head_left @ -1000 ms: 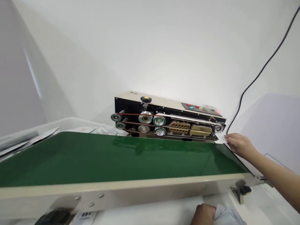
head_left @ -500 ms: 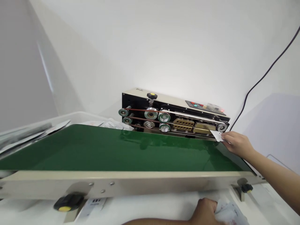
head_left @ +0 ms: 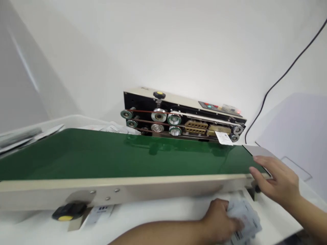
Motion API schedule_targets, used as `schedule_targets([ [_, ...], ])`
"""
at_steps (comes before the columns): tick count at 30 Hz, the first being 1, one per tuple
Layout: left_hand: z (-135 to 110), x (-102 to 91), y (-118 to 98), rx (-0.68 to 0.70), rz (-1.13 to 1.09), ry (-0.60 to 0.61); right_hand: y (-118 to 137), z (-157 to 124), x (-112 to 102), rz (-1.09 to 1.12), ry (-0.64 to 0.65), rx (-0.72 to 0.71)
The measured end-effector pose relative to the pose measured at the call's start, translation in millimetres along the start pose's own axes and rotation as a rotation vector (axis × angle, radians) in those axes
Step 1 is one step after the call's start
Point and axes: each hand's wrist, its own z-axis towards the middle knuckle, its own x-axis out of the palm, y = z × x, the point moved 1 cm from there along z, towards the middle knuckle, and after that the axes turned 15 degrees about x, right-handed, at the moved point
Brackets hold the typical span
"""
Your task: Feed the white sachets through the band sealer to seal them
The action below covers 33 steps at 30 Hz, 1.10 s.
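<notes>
"While the fingers of the left hand close on a stack of white printed plastic sachets, what about the right hand?"

"Its fingers spread wide, empty, by the green rubber conveyor belt. One white sachet already sits at the cream-and-black band sealer; the rest stay in the stack."

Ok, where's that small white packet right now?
In the head view, the white packet sticks out at the band sealer's right end, by the end pulley, just above the green conveyor belt.
</notes>
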Motion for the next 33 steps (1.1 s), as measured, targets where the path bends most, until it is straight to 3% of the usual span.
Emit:
schedule_targets([
  [3, -5, 6.1, -7, -0.032, -0.134, -0.049, 17, -44, -27, 0.051, 0.085, 0.215],
  [5, -6, 7.8, -11, -0.052, -0.199, -0.032, 22, -74, -34, 0.08, 0.183, 0.436],
  [8, -5, 6.7, -14, -0.053, -0.187, -0.021, 25, -112, -30, 0.158, 0.354, 0.789],
  [11, -6, 5.3, -14, -0.033, -0.175, 0.014, 33, -135, -20, 0.241, 0.403, 0.992],
  [16, -9, 5.8, -12, 0.004, -0.129, 0.007, 54, -151, -13, 0.283, 0.235, 1.126],
  [25, -9, 5.8, -10, 0.053, -0.048, -0.004, 49, -154, -12, 0.346, 0.382, 1.393],
  [28, -9, 4.9, -7, 0.051, -0.063, -0.005, 48, -155, -8, 0.551, 0.382, 1.485],
  [33, -8, 3.0, -8, 0.065, -0.085, -0.007, 48, -154, -3, 1.096, 0.255, 1.706],
])
